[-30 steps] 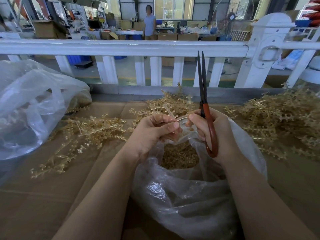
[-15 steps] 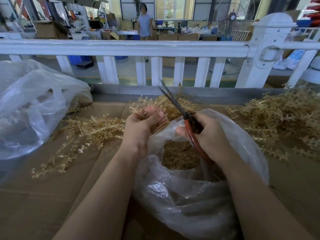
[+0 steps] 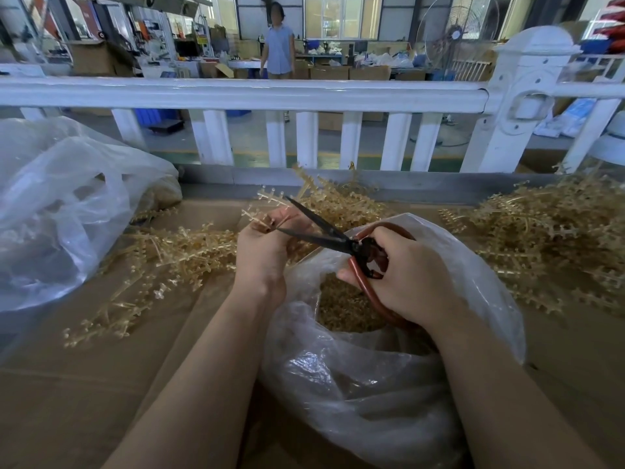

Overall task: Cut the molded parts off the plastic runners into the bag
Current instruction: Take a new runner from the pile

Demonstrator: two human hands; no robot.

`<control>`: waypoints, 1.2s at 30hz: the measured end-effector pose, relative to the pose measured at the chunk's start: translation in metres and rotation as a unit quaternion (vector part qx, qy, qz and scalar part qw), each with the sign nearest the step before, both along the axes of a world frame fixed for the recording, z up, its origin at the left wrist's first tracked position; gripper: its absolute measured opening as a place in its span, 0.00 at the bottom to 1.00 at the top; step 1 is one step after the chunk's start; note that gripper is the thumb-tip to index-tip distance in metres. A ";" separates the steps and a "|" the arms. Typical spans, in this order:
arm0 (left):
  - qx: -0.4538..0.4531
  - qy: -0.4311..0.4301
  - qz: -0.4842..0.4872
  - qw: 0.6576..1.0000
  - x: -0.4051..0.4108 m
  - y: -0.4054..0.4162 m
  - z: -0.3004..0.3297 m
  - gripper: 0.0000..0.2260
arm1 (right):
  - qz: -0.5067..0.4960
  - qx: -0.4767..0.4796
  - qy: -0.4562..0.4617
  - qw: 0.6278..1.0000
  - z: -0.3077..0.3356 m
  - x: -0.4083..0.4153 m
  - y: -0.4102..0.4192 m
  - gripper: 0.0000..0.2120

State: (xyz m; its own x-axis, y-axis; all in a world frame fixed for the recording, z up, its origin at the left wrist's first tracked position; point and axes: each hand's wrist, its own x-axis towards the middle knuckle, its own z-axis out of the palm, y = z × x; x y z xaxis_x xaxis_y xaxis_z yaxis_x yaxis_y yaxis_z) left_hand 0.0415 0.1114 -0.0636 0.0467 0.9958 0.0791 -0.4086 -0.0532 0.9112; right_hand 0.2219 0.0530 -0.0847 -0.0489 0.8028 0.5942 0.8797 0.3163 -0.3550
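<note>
My left hand (image 3: 262, 252) grips a pale gold plastic runner (image 3: 262, 211) whose toothed end sticks up past my fingers. My right hand (image 3: 411, 282) holds red-handled scissors (image 3: 324, 231) with dark blades spread apart, their tips pointing left at the runner beside my left fingers. Both hands hover over the mouth of a clear plastic bag (image 3: 389, 377), which holds a heap of cut golden parts (image 3: 341, 306).
Piles of uncut runners lie on the cardboard table: one at the left (image 3: 162, 265), one behind my hands (image 3: 341, 204), a big one at the right (image 3: 554, 245). Another clear bag (image 3: 64, 211) bulges at the far left. A white railing (image 3: 257, 93) borders the table's far side.
The scissors swung from upright down to point left and their blades opened at the runner. My left hand lifted the runner slightly up and left, away from the bag mouth.
</note>
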 end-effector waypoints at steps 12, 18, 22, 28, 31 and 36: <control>0.103 0.034 -0.060 0.992 0.001 0.002 -0.009 0.07 | -0.072 -0.044 0.030 0.996 -0.005 0.002 0.004 0.38; 0.139 0.061 -0.035 0.988 0.002 0.004 -0.012 0.17 | -0.076 -0.061 0.050 0.994 -0.006 0.002 0.007 0.39; 0.160 0.083 -0.041 0.983 0.002 0.002 -0.011 0.11 | -0.079 -0.051 0.048 0.994 -0.005 0.001 0.006 0.38; 0.166 0.093 -0.042 0.981 0.002 0.002 -0.009 0.10 | -0.094 -0.046 0.031 0.994 -0.002 -0.001 0.004 0.40; 0.162 0.088 -0.043 0.982 0.002 0.003 -0.009 0.09 | -0.094 -0.040 0.017 0.995 0.001 -0.003 0.001 0.40; 0.143 0.086 -0.041 0.985 0.002 0.005 -0.011 0.11 | -0.095 -0.020 -0.006 0.995 0.005 -0.004 -0.005 0.36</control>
State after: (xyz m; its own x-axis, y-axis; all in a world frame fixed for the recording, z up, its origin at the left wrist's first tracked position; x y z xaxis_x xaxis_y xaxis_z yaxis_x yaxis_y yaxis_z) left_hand 0.0435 0.1159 -0.0742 0.1631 0.9261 0.3403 -0.2634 -0.2915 0.9196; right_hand 0.2182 0.0484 -0.0798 0.0988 0.8213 0.5618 0.9267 0.1298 -0.3527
